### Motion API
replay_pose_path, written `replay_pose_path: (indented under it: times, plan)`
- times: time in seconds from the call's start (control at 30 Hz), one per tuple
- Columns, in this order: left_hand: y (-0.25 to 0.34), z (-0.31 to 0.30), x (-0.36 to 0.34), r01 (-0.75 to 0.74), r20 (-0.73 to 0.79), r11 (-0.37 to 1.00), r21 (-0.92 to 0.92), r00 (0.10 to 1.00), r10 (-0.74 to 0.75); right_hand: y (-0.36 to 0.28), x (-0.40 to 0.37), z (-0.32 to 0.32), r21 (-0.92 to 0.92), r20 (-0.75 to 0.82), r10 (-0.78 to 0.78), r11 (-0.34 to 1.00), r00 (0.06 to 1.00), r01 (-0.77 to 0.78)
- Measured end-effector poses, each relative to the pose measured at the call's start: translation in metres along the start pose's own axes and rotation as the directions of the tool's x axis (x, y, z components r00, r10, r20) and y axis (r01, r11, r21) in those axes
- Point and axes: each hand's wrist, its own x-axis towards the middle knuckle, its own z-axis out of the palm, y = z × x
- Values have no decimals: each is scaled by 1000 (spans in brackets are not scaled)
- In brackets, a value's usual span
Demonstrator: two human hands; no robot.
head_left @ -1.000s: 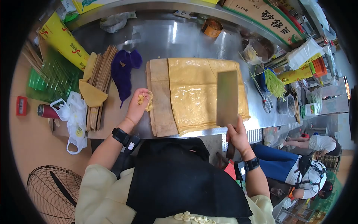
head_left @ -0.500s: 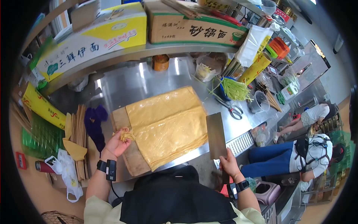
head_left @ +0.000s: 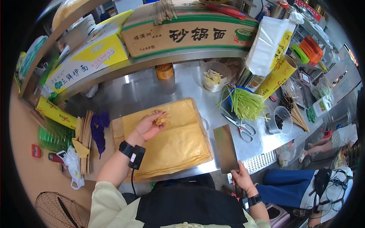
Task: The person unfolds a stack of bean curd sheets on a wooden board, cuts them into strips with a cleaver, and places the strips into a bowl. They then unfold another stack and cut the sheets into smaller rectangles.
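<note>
A stack of yellow tofu skin sheets (head_left: 175, 152) lies on a wooden cutting board (head_left: 117, 131), part of which shows along the left side. Over the upper half of the stack is my left hand (head_left: 147, 127), its fingers closed on a small bunch of tofu skin scraps (head_left: 161, 119). My right hand (head_left: 242, 178) grips the handle of a cleaver (head_left: 225, 148) to the right of the board. The broad blade points away from me, apart from the sheets.
Scissors (head_left: 245, 130), green stalks in a blue-rimmed container (head_left: 247, 104) and a plastic tub (head_left: 280, 121) stand right of the board. Wooden sticks (head_left: 86, 140) and a purple cloth (head_left: 99, 133) lie left. Cartons (head_left: 190, 36) fill the shelf above. Another person (head_left: 292, 188) is at right.
My left hand has moved from the board's left edge to above the sheets, still holding the scraps. The cleaver stays in my right hand at the right. The whole view has shifted somewhat.
</note>
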Motion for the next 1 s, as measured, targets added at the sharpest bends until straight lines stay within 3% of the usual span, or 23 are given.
replay_pose_path:
  times: [0.23, 0.33, 0.47, 0.6, 0.7, 0.73, 0.83, 0.93, 1.0]
  plan:
    - [-8, 52, 101, 82, 182, 996, -45, 981, -72, 16, -36, -16, 24, -99, 57, 998, 993, -55]
    - [-8, 84, 158, 45, 186, 998, -33, 982, -38, 29, -60, -24, 82, -186, 77, 995, 980, -63]
    - [-1, 129, 249, -13, 231, 999, 49, 973, 2, 52, -87, -27, 62, -286, 96, 995, 954, -81]
    - [-9, 152, 312, -57, 221, 945, 322, 975, -17, 100, -110, -28, -36, -393, 35, 998, 919, -53]
    - [-13, 170, 312, -23, -93, 872, 490, 993, 78, 52, -127, -16, -397, -470, -171, 917, 866, -34]
    - [-13, 165, 316, -11, -80, 837, 547, 995, 65, 97, -121, -22, -162, -440, -122, 985, 890, 55]
    - [-12, 155, 292, -97, -10, 836, 541, 993, 122, 99, -113, -29, -112, -376, -43, 994, 926, 1]
    - [-6, 133, 242, -151, 78, 842, 517, 989, 129, 56, -95, -31, -41, -309, 31, 998, 951, -45]
    - [-4, 112, 199, -161, 99, 802, 576, 987, 127, 39, -77, -34, -62, -277, -21, 998, 961, 4]
